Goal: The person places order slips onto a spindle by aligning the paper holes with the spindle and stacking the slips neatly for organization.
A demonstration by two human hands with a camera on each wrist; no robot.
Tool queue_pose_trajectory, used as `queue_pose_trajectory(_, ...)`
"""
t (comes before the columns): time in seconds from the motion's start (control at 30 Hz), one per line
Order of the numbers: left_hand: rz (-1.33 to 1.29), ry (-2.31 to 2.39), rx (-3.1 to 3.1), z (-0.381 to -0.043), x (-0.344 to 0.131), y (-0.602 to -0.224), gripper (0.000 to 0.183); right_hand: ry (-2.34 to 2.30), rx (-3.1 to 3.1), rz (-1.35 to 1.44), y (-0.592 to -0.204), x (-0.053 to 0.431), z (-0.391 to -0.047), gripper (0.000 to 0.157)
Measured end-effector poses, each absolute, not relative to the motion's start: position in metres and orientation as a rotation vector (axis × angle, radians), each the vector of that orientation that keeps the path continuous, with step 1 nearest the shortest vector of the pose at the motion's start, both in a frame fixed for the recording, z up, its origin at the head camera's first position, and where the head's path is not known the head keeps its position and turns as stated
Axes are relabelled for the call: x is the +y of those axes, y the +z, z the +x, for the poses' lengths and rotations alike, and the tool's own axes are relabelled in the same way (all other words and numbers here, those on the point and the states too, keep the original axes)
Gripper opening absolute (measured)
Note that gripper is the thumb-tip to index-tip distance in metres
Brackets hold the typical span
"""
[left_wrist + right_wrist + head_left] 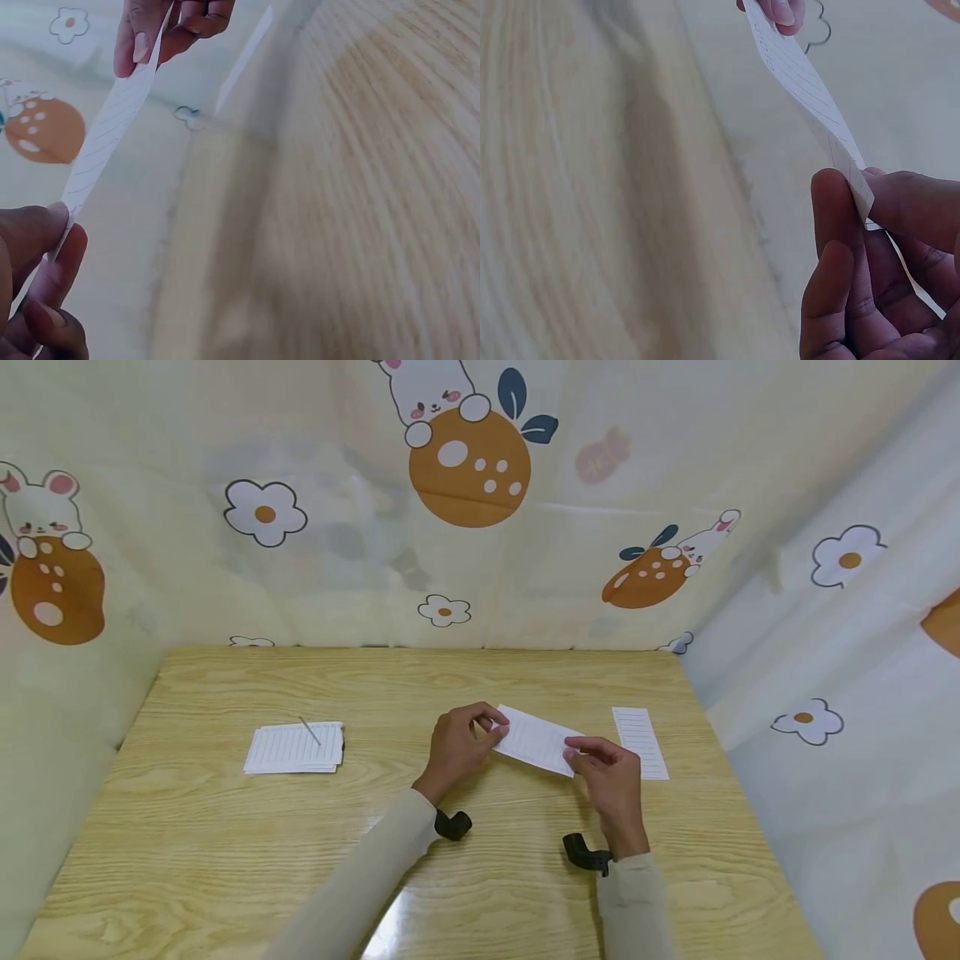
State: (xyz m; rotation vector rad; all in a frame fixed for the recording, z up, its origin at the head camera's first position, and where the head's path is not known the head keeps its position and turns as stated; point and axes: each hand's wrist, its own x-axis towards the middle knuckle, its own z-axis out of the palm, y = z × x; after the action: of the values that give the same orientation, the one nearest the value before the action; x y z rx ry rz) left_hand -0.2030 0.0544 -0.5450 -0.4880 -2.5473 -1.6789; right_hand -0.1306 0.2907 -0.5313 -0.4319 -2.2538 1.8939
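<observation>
A lined paper sheet point(536, 742) is held up above the table between both hands. My left hand point(463, 745) pinches its left end between thumb and fingers; my right hand point(609, 774) pinches the opposite end. In the left wrist view the sheet point(105, 142) appears nearly edge-on and slightly bent, with ruled lines on its face. The right wrist view shows the paper point(810, 86) curving down to the right thumb and fingertips. Another lined sheet point(641, 742) lies on the table just beyond the right hand, partly covered by it.
To the left lies a stack of lined sheets point(292, 750) with a thin stick-like item point(309, 730) on top. The wooden table point(225, 843) meets a patterned curtain point(337, 577) at its back edge, and curtain also hangs at both sides. Black wrist mounts point(453, 825) sit on both wrists.
</observation>
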Motion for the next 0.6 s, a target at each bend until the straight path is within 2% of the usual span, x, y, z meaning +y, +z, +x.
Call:
queue_pose_trajectory(0.47, -0.401, -1.65, -2.425, -0.195, 0.007, -0.519, 0.01, 1.872, -2.28, -0.202, -0.508, 0.249, -0.149, 0.014)
queue_pose_trajectory(0.6, -0.373, -1.63, -2.386, -0.193, -0.005, -0.513, 0.006, 1.889, -2.282, -0.151, -0.502, 0.237, -0.154, 0.013)
